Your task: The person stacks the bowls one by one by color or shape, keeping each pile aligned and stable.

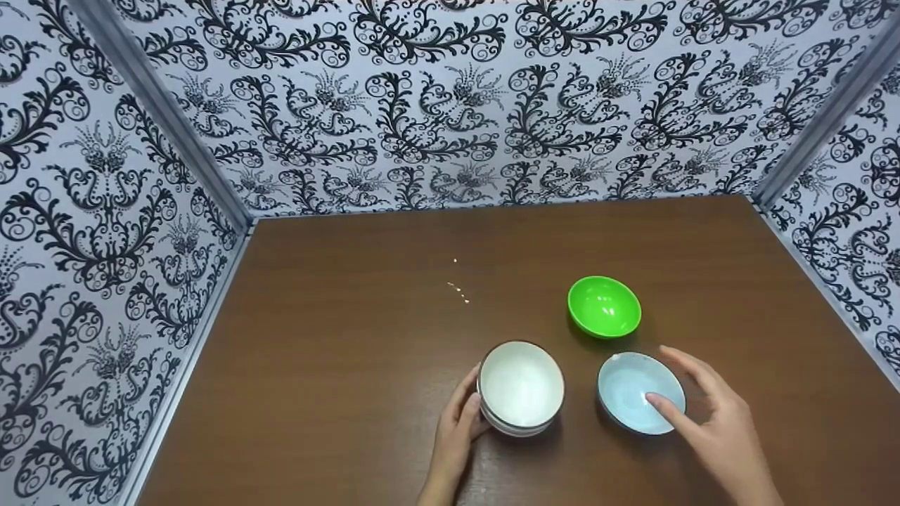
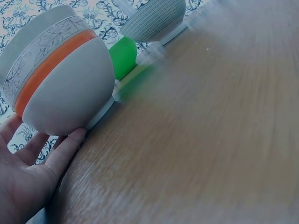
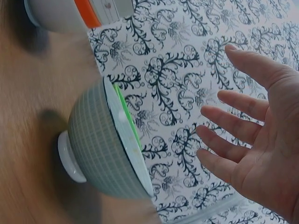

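A stack of pale bowls (image 1: 522, 385) stands upright on the table; a floral band and an orange band (image 2: 53, 70) show on its outside. My left hand (image 1: 453, 430) rests against the stack's left side, fairly straight fingers touching it low down in the left wrist view. To the right is a light blue bowl (image 1: 633, 390), its outside finely checked and its foot white in the right wrist view. Over that bowl's right side hovers my right hand (image 1: 718, 425), fingers spread; in the right wrist view the hand (image 3: 261, 126) is apart from the bowl.
Behind the blue bowl sits a bright green bowl (image 1: 605, 307). Small light marks (image 1: 458, 289) lie on the brown table (image 1: 337, 316). Patterned panels (image 1: 450, 105) enclose the table at the back and both sides.
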{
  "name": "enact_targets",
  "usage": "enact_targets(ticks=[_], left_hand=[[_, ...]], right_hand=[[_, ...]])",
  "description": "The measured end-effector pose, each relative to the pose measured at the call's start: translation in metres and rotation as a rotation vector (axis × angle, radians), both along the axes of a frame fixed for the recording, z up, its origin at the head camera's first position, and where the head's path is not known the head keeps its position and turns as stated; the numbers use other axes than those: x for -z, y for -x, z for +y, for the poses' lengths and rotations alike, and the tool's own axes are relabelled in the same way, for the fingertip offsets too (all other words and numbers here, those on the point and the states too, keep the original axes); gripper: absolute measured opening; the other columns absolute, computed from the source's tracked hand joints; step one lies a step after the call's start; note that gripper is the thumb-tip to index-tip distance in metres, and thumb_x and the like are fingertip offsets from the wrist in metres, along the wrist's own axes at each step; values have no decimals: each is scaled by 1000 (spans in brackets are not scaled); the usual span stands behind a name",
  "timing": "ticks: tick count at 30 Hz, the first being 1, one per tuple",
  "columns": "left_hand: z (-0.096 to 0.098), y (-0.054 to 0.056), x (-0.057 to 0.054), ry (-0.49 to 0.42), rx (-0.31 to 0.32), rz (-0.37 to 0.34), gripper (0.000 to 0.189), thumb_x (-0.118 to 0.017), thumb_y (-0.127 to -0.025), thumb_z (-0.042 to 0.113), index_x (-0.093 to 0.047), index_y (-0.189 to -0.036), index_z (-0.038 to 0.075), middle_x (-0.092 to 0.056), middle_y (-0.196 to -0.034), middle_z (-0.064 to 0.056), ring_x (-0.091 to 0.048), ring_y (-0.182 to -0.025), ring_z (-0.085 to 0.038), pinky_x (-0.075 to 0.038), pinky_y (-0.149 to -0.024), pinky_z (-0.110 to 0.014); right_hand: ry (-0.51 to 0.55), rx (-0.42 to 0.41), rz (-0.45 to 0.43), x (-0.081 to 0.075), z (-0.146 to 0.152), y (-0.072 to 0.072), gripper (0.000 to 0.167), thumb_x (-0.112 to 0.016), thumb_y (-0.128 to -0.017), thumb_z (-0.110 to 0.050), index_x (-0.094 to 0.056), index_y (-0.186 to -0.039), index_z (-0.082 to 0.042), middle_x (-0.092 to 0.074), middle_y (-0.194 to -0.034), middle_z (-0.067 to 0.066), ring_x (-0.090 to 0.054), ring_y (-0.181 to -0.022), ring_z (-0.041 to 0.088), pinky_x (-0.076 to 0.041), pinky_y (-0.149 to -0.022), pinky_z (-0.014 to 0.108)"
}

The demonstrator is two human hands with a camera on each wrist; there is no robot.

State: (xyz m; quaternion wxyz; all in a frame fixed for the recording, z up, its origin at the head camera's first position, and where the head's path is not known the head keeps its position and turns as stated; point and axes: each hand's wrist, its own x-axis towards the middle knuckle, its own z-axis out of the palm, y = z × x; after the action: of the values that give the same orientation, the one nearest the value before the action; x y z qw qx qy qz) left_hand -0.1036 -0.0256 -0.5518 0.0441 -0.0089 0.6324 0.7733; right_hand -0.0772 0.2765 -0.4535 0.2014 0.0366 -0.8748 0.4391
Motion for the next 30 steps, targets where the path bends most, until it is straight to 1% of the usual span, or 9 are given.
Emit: enact_targets(ticks=[5, 8, 15, 19, 22, 24, 26, 27, 30], left_hand=[[0, 0, -1, 8, 1, -13, 50, -48, -105, 27, -43, -150, 7, -36, -159, -18, -36, -145, -39, -56, -97, -42], [0, 0, -1, 12, 3, -24, 51, -49, -105, 29, -43, -151, 8, -36, -160, -18, -37, -145, -39, -57, -94, -42], [0, 0, 0, 14, 1, -22, 50, -48, -105, 27, -43, -150, 7, -36, -159, -18, -37, -144, -38, -57, -94, -41], [0, 0, 0, 15, 4, -18, 50, -48, -105, 28, -43, -150, 8, -36, -160, -18, -37, -144, -38, -56, -95, -41], [0, 0, 0, 7, 7, -17, 50, -48, -105, 27, -43, -151, 8, -35, -160, -18, -38, -144, -37, -56, -96, -41], [0, 0, 0, 4, 5, -20, 50, -48, -105, 27, -43, -151, 8, -36, -159, -18, -39, -143, -37, -56, -96, -40], [0, 0, 0, 2, 3, -23, 50, -48, -105, 27, -43, -151, 7, -36, -159, -19, -40, -142, -36, -57, -95, -40], [0, 0, 0, 0, 3, -25, 50, -48, -105, 26, -43, -151, 7, -36, -159, -19, -40, -142, -36, -57, -95, -40], [0, 0, 0, 4, 0, -26, 50, -49, -105, 27, -43, -150, 8, -36, -159, -18, -40, -143, -35, -57, -95, -39]], right_hand=[[30, 41, -52, 5, 7, -2, 63, -81, -80, -4, -59, -137, -16, -62, -132, -17, -47, -125, -15, -32, -103, 2], [44, 68, -58, 10, 11, -2, 63, -80, -81, -4, -57, -139, -15, -60, -133, -22, -46, -126, -16, -31, -102, 1], [35, 142, -75, 23, 18, -3, 63, -79, -84, -8, -55, -141, -15, -51, -136, -25, -39, -126, -19, -28, -101, -2], [50, 148, -98, 31, 22, -1, 63, -78, -86, -10, -52, -143, -12, -47, -138, -20, -36, -126, -20, -27, -102, -3], [67, 136, -138, 38, 25, 0, 64, -76, -88, -12, -48, -146, -9, -45, -142, -8, -35, -124, -20, -29, -100, -4], [75, 134, -176, 42, 27, 1, 65, -74, -90, -15, -46, -148, -10, -43, -144, 0, -35, -122, -21, -31, -97, -5], [82, 132, -207, 46, 27, 1, 66, -74, -91, -16, -43, -149, -9, -42, -145, 5, -35, -119, -21, -31, -93, -5], [88, 129, -217, 47, 27, 1, 67, -73, -91, -17, -42, -150, -9, -42, -145, 5, -36, -118, -21, -32, -92, -6], [118, 105, -221, 52, 26, 2, 67, -72, -92, -15, -39, -150, -5, -43, -141, -5, -40, -116, -21, -33, -92, -6]])
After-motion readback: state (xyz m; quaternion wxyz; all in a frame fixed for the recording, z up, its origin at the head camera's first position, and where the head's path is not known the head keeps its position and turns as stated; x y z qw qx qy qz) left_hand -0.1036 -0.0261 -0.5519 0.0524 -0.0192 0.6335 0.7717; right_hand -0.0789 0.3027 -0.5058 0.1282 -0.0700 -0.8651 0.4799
